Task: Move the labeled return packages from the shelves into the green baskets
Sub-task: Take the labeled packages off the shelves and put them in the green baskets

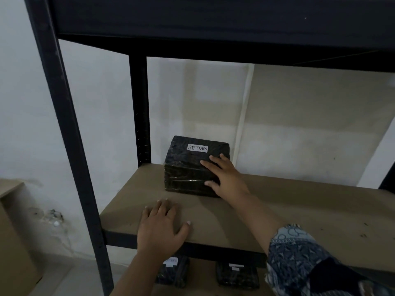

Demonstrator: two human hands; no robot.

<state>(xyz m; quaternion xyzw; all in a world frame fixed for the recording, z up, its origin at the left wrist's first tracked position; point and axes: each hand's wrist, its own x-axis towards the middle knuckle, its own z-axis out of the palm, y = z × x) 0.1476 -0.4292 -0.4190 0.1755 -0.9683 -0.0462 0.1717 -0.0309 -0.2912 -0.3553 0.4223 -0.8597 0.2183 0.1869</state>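
A black wrapped package [188, 167] with a white "RETURN" label stands at the back left of a brown shelf board [299, 210]. My right hand [224, 178] lies on the package's right front corner, fingers spread over its top and thumb on its front face. My left hand [160, 227] rests flat on the board near its front edge, fingers straight, holding nothing. Two more black labeled packages [174, 272] [236, 275] sit on the shelf below, partly hidden by the board and my left arm. No green basket is in view.
Black metal posts [70, 135] [140, 107] frame the rack's left side, and a dark upper shelf [213, 22] overhangs. A cardboard box [15, 242] stands on the floor at the lower left. White wall lies behind the rack.
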